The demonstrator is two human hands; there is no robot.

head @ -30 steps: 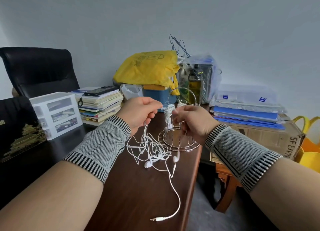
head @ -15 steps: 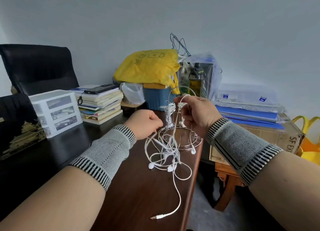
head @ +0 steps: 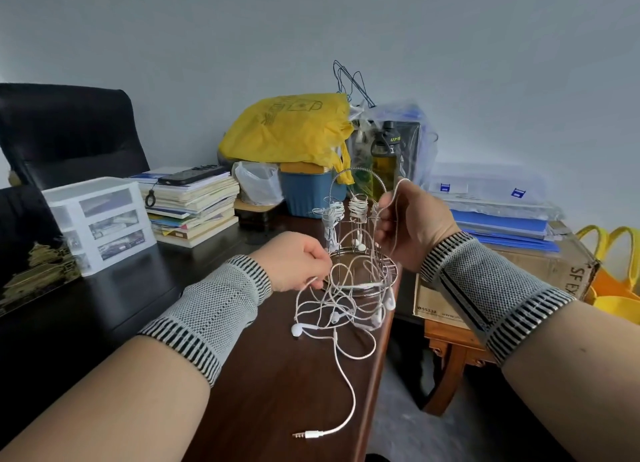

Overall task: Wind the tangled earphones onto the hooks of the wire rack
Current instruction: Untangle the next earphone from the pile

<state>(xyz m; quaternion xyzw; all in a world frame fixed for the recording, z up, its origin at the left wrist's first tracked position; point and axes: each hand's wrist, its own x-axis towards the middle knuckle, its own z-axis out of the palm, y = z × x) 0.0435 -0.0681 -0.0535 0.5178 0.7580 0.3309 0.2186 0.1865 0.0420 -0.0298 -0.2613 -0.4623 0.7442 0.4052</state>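
Note:
A silver wire rack [head: 360,219] stands near the right edge of the dark wooden desk [head: 277,385], two of its hooks wrapped in white cord. A tangle of white earphones [head: 339,309] lies in front of its round base, with buds at the left and right and a jack plug [head: 306,434] trailing toward me. My left hand [head: 294,264] pinches a strand at the tangle's left side, low beside the rack's base. My right hand [head: 412,226] holds another strand raised to the right of the rack's hooks.
Behind the rack are a blue bin [head: 308,191], a yellow bag [head: 287,129] and a bottle [head: 384,160]. Stacked books [head: 194,205] and a white drawer unit [head: 100,219] sit left. A cardboard box [head: 512,281] with blue folders stands right of the desk edge.
My left hand dropped from the rack's top to the tangle beside the base. My right hand lifted a strand up and to the right of the hooks. The tangle shifted toward the rack.

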